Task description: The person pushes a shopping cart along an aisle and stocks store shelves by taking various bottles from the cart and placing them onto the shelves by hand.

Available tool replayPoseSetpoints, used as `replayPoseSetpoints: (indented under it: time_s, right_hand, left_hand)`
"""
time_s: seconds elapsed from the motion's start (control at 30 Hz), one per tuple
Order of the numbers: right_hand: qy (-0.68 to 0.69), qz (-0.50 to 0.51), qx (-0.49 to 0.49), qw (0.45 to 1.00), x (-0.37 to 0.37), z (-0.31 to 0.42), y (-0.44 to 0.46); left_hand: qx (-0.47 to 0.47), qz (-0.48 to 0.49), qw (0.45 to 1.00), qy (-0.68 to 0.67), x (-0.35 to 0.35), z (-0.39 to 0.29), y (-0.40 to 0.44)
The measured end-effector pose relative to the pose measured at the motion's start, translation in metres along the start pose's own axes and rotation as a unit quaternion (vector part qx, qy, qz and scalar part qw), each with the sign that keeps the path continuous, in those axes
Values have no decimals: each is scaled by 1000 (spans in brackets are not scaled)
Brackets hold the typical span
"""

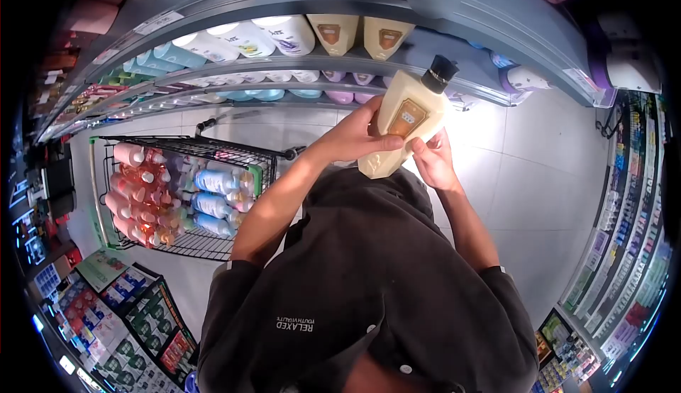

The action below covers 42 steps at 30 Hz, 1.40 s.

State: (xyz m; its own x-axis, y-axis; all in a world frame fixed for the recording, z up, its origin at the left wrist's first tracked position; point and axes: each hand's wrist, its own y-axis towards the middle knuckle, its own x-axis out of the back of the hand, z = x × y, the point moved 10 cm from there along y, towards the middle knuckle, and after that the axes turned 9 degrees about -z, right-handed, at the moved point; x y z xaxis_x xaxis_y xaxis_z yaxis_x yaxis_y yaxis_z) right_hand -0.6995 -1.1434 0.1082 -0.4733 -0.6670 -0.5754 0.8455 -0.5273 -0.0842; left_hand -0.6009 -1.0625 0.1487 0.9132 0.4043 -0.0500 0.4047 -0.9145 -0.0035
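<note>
A cream-coloured bottle [406,118] with a black cap and a gold-and-brown label is held up in front of my body, tilted with its cap toward the upper right. My left hand [355,135] grips it from the left, the thumb lying across the front below the label. From the right, my right hand [434,159] holds the lower side, thumb against the bottle; its other fingers are partly hidden behind. Similar cream bottles [333,33] stand on the shelf just beyond.
Shelves [489,84] with several rows of bottles run across the front. At left stands a wire shopping cart [186,145] loaded with pink and blue bottles [216,180]. Another stocked shelf [631,216] lines the right side. A display of boxed goods [124,308] stands at lower left.
</note>
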Motion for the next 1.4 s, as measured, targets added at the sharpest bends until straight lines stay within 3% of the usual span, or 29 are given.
replayPoseSetpoints:
  time_s: [0.03, 0.17, 0.27, 0.43, 0.53, 0.57, 0.63, 0.7, 0.83, 0.97, 1.1, 1.17, 1.23, 1.4]
  right_hand:
    - [41, -11, -12, 999, 6, 1, 1]
    - [-106, -60, 24, 992, 10, 50, 1]
    - [-169, -95, 33, 981, 20, 72, 3]
    - [-250, -77, 20, 965, 46, 88, 23]
    - [-391, -46, 288, 873, 45, 118, 48]
    - [-398, -38, 325, 857, 46, 120, 57]
    - [-434, -51, 313, 843, 56, 113, 82]
    - [-360, -47, 263, 894, 71, 98, 102]
    - [-401, -21, 207, 892, 76, 84, 124]
    - [-317, -24, 170, 933, 82, 75, 142]
    - [-337, 10, 155, 929, 75, 78, 162]
    - [-258, 1, 174, 950, 84, 75, 175]
    - [-248, 7, 131, 960, 81, 73, 180]
    - [-226, 24, 96, 969, 69, 74, 191]
  left_hand:
    - [31, 5, 999, -19, -8, 5, 7]
    - [-8, -88, 996, 19, -25, 16, 28]
    - [-78, -83, 988, 103, -48, -5, 35]
    - [-206, -204, 933, 212, -49, -30, 47]
    - [-221, -289, 905, 221, -38, -13, 65]
    - [-207, -313, 901, 217, -34, -5, 74]
    - [-202, -358, 881, 235, -28, -2, 89]
    - [-205, -388, 860, 259, -23, 2, 96]
    - [-142, -394, 876, 239, -17, 28, 109]
    - [-174, -415, 847, 284, -11, 33, 120]
    - [-82, -424, 860, 273, -10, 31, 132]
    - [-80, -439, 849, 284, -9, 37, 139]
    - [-123, -478, 825, 276, -8, 29, 138]
    - [-122, -470, 835, 258, -7, 22, 139]
